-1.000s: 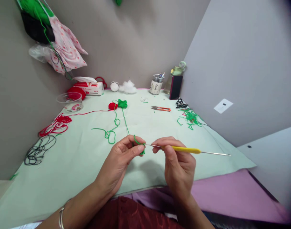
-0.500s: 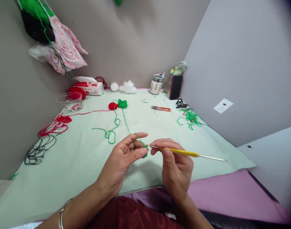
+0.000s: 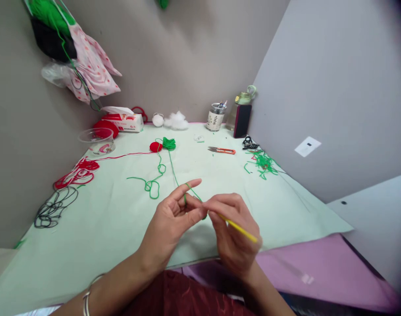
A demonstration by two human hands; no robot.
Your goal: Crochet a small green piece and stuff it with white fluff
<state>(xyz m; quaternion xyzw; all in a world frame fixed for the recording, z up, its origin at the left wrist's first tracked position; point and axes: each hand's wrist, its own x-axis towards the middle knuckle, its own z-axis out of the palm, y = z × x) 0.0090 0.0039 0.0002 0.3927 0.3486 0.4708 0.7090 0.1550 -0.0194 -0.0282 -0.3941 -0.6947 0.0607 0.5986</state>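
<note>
My left hand (image 3: 174,219) pinches a small green crochet piece (image 3: 205,216), mostly hidden behind the fingertips. Green yarn (image 3: 174,173) runs from a small green bundle (image 3: 169,143) up over my raised left index finger. In my right hand (image 3: 235,232) is a crochet hook with a yellow handle (image 3: 240,229), its back end slanting down to the right. The fingertips of both hands meet at the piece, so the hook's tip is hidden.
A red yarn ball (image 3: 155,147) lies beside the green bundle. Orange thread snips (image 3: 222,150), green yarn scraps (image 3: 264,162) and a phone (image 3: 242,121) are on the right. A clear plastic bowl (image 3: 97,141), tissue pack (image 3: 123,121) and dark cord (image 3: 54,208) are on the left.
My right hand has moved left against the left fingertips. The hook has swung, its back end now pointing lower and nearer me. The left hand has hardly moved.
</note>
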